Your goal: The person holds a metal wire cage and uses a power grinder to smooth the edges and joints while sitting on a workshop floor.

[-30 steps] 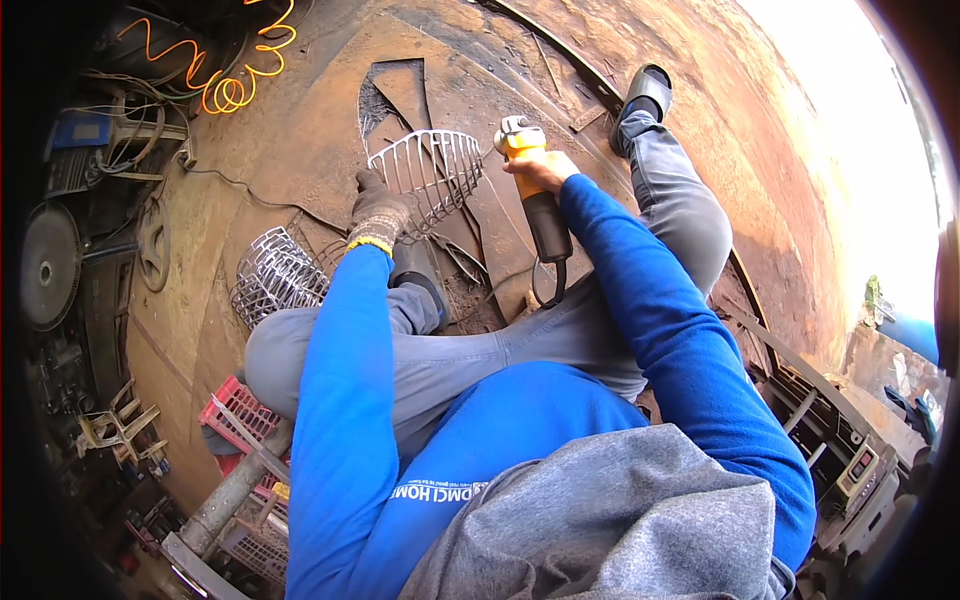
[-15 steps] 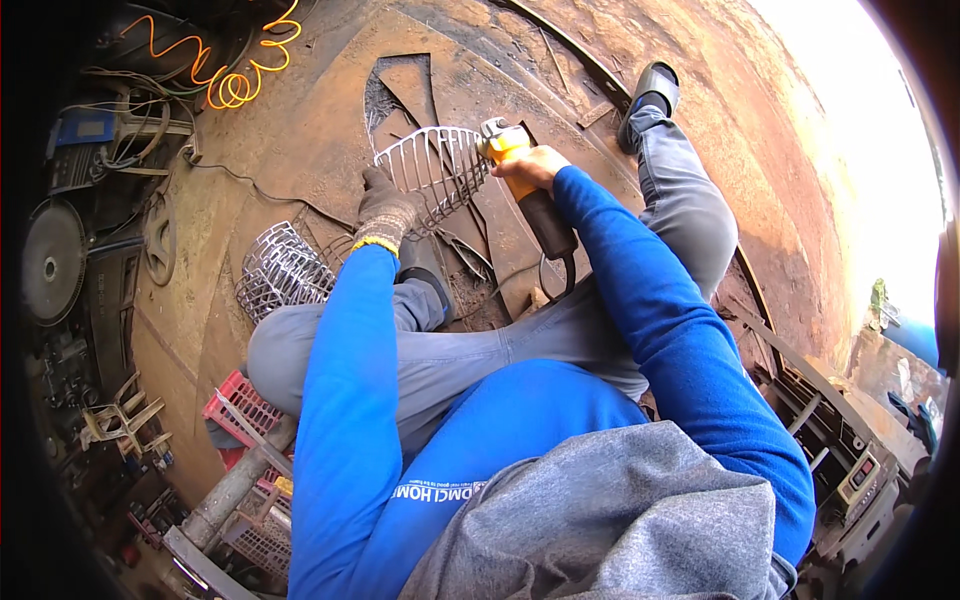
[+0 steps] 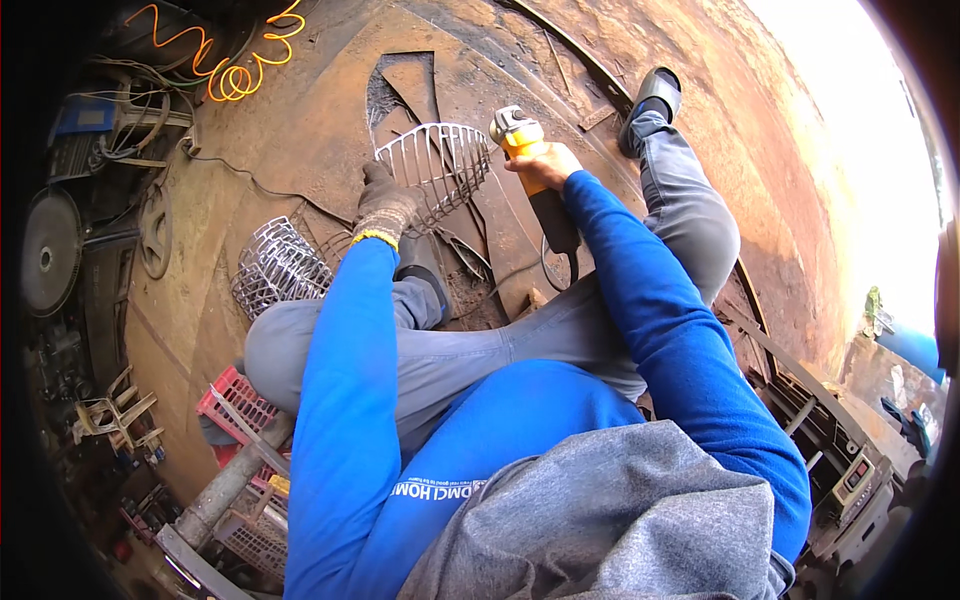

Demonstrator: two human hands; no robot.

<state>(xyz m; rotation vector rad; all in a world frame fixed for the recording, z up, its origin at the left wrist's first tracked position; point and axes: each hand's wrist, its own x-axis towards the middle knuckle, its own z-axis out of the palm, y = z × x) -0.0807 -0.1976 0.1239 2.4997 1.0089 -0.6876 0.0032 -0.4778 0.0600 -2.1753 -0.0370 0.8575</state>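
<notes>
My left hand point(image 3: 386, 205), in a dark knit glove with a yellow cuff, is closed on the near left edge of a curved wire basket point(image 3: 447, 172) made of bent metal rods. Bare-skinned, my right hand point(image 3: 548, 166) wraps round the yellow body of an angle grinder point(image 3: 527, 140). The grinder's metal head points away from me, a short gap to the right of the basket's rods. Its dark rear end slants down toward my thigh, with a cord trailing from it. Whether its disc is turning cannot be seen.
A pile of similar wire baskets point(image 3: 278, 262) lies by my left knee. Loose metal strips and a cut-out plate point(image 3: 405, 80) lie beyond the held basket. At left stand machines with a large round disc point(image 3: 50, 255); a red crate point(image 3: 240, 398) sits lower down. An orange coiled hose point(image 3: 232, 82) hangs at upper left.
The angle grinder has moved right and slightly up, away from the wire basket's edge, leaving a gap between them. My left hand still grips the basket in nearly the same place.
</notes>
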